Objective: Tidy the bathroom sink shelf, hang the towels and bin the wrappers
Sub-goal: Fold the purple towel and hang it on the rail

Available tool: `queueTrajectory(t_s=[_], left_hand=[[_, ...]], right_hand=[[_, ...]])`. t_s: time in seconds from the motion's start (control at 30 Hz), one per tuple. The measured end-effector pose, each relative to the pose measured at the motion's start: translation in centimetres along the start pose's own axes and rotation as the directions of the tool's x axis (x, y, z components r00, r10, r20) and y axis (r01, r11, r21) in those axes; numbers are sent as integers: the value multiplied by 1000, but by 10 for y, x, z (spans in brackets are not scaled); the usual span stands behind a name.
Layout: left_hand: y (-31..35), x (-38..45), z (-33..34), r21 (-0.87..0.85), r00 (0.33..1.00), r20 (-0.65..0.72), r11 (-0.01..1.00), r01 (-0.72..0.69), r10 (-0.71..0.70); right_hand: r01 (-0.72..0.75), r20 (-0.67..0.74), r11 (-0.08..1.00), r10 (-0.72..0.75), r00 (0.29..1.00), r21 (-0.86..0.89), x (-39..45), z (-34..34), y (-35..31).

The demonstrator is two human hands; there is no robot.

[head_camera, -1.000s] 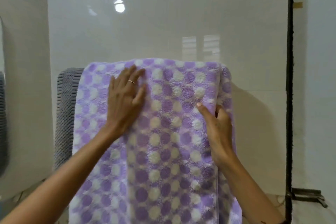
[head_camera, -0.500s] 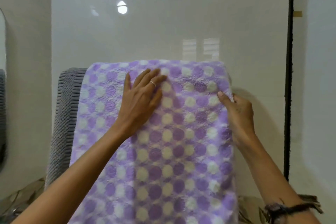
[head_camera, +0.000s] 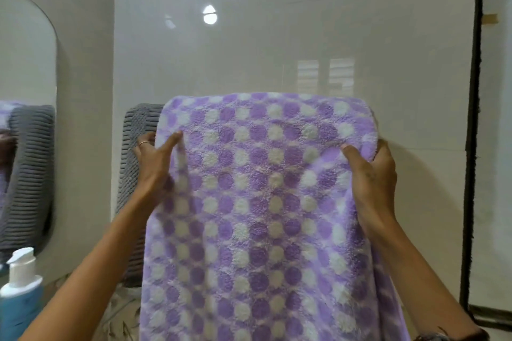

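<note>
Left hand and right hand each grip the purple towel's side edges.

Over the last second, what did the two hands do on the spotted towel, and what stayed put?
The left hand slid from lying flat on the purple spotted towel out to its left edge and now pinches it. The right hand moved outward and up, gripping the right edge. The towel stays draped, with the grey towel behind it.

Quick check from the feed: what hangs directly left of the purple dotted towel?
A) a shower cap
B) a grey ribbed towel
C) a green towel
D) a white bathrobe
B: a grey ribbed towel hangs beside the purple dotted towel's left edge, behind the left hand.
</note>
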State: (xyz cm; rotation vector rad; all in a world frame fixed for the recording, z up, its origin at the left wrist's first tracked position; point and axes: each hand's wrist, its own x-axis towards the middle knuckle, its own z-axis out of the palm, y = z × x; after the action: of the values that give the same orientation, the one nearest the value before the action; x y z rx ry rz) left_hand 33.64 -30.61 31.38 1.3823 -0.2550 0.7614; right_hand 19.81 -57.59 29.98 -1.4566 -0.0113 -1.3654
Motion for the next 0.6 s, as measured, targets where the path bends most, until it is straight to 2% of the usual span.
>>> queueTrajectory(t_s=[0.07,0.13,0.2,0.27,0.43,0.53,0.6], left_hand=[[4,8,-16,-92,974,192,986,137,-117],[2,9,-31,-62,861,443,950,305,-248],[-2,10,-37,-54,777,582,941,334,-242],[1,12,-33,-59,761,609,944,326,-225],[29,23,-18,-211,828,553,945,250,-96],[62,42,-6,-297,850,525,947,123,55],[85,61,3,-296,843,515,955,5,155]], right_hand=[[-120,30,990,118,993,71,3,0,-3],[-296,150,931,269,952,211,5,-2,-7],[-405,307,869,317,897,286,4,-6,-10],[-385,336,879,285,898,282,3,-10,-11],[-208,258,933,132,957,295,21,-4,-32],[-79,244,969,20,970,235,61,13,-57],[-51,269,983,1,963,178,94,26,-73]])
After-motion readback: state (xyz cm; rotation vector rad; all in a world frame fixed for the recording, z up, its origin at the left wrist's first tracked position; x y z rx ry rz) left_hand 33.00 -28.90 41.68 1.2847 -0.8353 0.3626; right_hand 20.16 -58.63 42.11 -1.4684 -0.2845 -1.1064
